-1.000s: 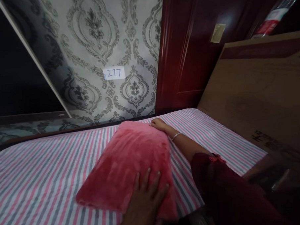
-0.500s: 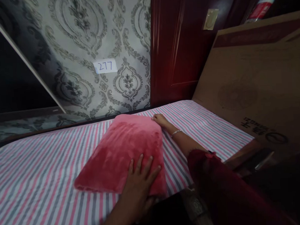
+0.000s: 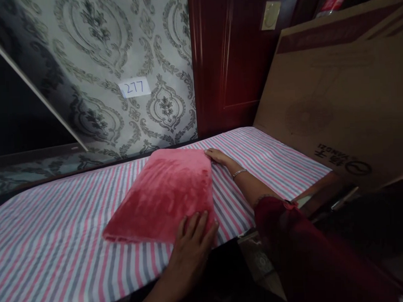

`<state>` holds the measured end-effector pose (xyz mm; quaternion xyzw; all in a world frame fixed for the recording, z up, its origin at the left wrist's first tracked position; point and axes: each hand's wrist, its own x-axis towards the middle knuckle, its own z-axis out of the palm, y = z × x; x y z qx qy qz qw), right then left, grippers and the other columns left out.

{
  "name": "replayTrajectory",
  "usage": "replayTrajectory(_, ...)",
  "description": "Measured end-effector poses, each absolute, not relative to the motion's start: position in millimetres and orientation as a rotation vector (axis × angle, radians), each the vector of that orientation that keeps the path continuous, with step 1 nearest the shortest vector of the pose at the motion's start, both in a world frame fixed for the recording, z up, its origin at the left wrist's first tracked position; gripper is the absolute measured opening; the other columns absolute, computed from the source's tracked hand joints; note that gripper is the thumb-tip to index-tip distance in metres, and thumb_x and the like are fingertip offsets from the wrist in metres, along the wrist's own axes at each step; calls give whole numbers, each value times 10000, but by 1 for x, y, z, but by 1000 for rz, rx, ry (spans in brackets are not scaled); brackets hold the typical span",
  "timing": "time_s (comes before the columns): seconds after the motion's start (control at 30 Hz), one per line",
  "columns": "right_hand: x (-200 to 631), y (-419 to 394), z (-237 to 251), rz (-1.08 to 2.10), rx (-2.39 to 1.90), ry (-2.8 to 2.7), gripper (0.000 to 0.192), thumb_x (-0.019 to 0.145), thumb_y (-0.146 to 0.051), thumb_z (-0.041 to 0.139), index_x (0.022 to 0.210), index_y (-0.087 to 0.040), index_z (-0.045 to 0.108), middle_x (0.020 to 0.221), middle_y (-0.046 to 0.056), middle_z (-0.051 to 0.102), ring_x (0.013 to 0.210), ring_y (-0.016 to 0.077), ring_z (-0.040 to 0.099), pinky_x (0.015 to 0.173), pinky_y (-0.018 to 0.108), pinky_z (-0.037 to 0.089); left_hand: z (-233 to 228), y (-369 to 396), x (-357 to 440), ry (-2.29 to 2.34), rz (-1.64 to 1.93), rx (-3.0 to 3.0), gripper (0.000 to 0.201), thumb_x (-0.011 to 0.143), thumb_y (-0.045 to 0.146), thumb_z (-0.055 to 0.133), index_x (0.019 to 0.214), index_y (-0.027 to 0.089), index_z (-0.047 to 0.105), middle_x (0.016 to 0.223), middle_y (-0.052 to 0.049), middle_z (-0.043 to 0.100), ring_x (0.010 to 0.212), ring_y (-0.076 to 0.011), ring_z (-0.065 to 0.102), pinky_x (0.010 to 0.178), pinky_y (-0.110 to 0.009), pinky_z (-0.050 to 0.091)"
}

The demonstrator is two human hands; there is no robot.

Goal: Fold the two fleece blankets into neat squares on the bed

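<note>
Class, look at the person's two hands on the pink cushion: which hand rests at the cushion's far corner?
The right hand, bracelet on its wrist, touches the pink cushion at its far corner; the left hand lies flat on the near edge.

Dim room: damask wallpaper [image 3: 117, 48] with "277" label [image 3: 134, 87], dark red door [image 3: 230, 56], leaning cardboard sheet [image 3: 336, 100].

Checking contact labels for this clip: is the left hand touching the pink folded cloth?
Touching. The head view shows the left hand lying flat with its fingers spread over the near corner of the pink folded cloth, no gap visible.
</note>
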<state>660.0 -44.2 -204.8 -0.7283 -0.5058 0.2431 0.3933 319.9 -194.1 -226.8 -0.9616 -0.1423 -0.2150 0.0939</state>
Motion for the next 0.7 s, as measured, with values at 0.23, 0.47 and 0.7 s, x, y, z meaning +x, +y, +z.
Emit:
replayTrajectory(0.23,654,-42,-195,770,-1898,-1127,367,931,-493,563,986,-134,614,773,49,636,584,107,488,546,218,404,-250,-194,327,-553,-614,-2824,664,894,193,535,1528,289,363,1572,-98,391,1420,-308,332,1157,-484,206)
replayTrajectory(0.47,646,-41,-191,891,-1817,-972,415,904,-489,610,1118,-134,582,872,62,663,674,129,573,591,224,491,-249,-194,329,-510,-772,-2759,596,885,156,538,1471,224,455,1401,-140,539,1281,-294,454,1106,-456,301)
replayTrajectory(0.7,636,-44,-186,961,-1752,-840,373,846,-469,697,993,-144,587,683,1,610,592,119,538,573,234,485,-249,-192,341,-563,-765,-2606,543,886,76,508,1407,225,520,1237,-139,607,1120,-303,552,970,-470,444)
